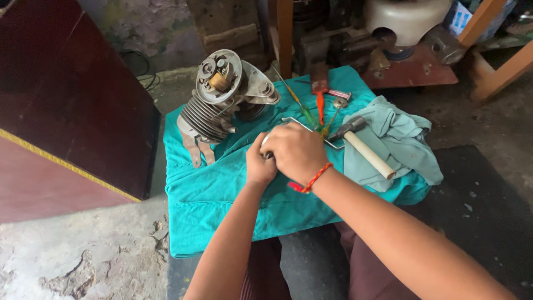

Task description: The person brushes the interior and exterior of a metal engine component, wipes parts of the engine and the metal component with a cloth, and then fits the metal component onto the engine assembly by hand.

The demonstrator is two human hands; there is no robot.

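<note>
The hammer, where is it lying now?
In the head view, the hammer lies right of the hands, its handle on the pale rag, its head beside the screwdrivers.

An engine (pixel 222 103) sits on a cloth-covered bench (pixel 222 205). Right of the engine lie screwdrivers (pixel 311 108), then a hammer (pixel 363 147) on a rag (pixel 400 139). Both hands (pixel 288 153) meet in front of the engine, slightly right.

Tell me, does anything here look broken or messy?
Yes. The small engine lies tipped on its side on the teal cloth, its end cover off so the inner parts show. The floor at lower left is cracked and chipped. Both hands, left hand and right hand, cover something small.
</note>
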